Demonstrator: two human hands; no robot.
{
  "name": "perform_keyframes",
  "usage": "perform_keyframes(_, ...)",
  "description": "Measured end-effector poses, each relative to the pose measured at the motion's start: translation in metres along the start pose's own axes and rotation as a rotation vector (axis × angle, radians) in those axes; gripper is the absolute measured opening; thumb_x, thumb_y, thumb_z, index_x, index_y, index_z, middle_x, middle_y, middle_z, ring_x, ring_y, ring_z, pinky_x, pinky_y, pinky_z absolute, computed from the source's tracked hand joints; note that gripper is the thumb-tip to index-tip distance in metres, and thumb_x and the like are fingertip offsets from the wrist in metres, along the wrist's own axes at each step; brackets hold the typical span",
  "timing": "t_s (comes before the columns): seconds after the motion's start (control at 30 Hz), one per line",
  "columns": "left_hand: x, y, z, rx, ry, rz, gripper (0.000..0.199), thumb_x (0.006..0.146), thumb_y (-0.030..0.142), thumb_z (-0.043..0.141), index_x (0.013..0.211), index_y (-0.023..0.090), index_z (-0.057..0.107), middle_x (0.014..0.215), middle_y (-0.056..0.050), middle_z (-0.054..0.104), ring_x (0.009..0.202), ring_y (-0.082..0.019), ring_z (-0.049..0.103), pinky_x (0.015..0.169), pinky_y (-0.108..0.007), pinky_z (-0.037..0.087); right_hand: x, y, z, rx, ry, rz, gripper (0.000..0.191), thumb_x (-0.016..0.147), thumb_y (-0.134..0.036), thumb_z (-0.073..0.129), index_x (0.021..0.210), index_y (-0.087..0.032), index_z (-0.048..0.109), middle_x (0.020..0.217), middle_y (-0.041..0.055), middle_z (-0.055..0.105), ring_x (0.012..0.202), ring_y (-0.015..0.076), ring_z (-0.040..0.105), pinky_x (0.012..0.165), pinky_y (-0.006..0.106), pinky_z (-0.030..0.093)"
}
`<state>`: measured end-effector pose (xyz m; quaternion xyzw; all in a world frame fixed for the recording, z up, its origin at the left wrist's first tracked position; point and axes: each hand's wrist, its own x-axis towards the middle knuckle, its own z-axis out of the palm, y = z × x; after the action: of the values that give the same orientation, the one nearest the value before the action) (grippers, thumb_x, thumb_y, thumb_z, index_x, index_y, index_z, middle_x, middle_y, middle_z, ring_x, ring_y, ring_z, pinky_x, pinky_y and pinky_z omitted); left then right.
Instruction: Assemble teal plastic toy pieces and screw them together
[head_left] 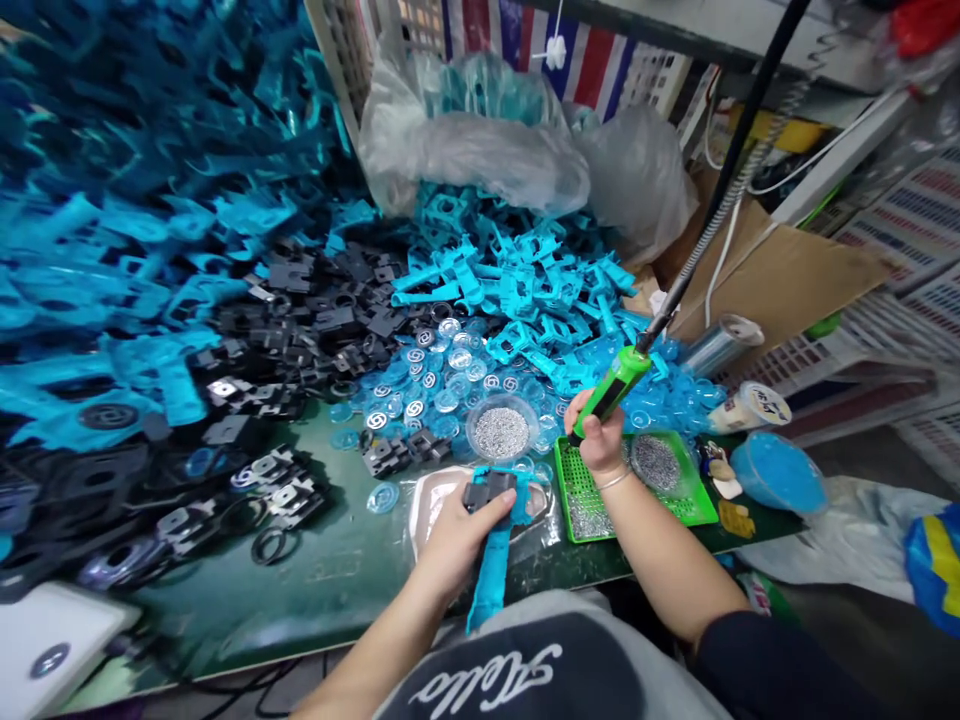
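My left hand grips a blue plastic part with a black block on it, low at the table's front edge. To the right, my right hand is wrapped round a green electric screwdriver that hangs from a cable. The tool's lower end is hidden by my fingers, over the green basket that holds small metal pieces. A round clear bowl of silvery pieces stands just beyond the blue part. Under my left hand lies a clear plastic bag.
Blue parts and black parts are heaped behind clear discs. More blue parts pile up at the left. A blue bowl and a cup stand right; a white box is front left.
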<state>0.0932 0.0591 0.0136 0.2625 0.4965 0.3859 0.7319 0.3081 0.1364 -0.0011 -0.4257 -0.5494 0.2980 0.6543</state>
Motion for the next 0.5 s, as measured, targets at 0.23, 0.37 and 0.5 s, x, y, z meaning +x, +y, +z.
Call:
perform_keyframes(0.23, -0.002, 0.007, 0.005, 0.058, -0.024, 0.023, 0.051, 0.057, 0.046, 0.094, 0.092, 0.016, 0.073, 0.088, -0.007, 0.077, 0.079, -0.023, 0.07, 0.077, -0.033, 0.053, -0.003, 0.003, -0.001, -0.022, -0.016, -0.002, 0.051, 0.083, -0.075, 0.06, 0.078, -0.025, 0.05, 0.056, -0.0043, 0.049, 0.045, 0.0143, 0.048, 0.045, 0.03, 0.04)
perform_keyframes(0.37, -0.002, 0.008, 0.005, 0.097, -0.031, 0.056, 0.045, 0.06, 0.044, 0.091, 0.091, 0.016, 0.073, 0.086, -0.007, 0.077, 0.076, -0.023, 0.069, 0.076, -0.034, 0.052, -0.005, 0.003, 0.001, -0.029, -0.017, -0.031, 0.047, 0.085, -0.071, 0.061, 0.079, -0.025, 0.051, 0.057, -0.0032, 0.051, 0.046, 0.0153, 0.05, 0.045, 0.031, 0.041)
perform_keyframes(0.5, -0.006, 0.011, 0.009, 0.242, -0.012, 0.117, 0.038, 0.063, 0.041, 0.088, 0.088, 0.016, 0.074, 0.085, -0.008, 0.078, 0.079, -0.027, 0.07, 0.076, -0.036, 0.053, -0.001, -0.01, 0.002, 0.01, 0.004, -0.097, 0.045, 0.083, -0.068, 0.067, 0.079, -0.026, 0.052, 0.06, -0.0032, 0.05, 0.045, 0.0153, 0.049, 0.042, 0.031, 0.04)
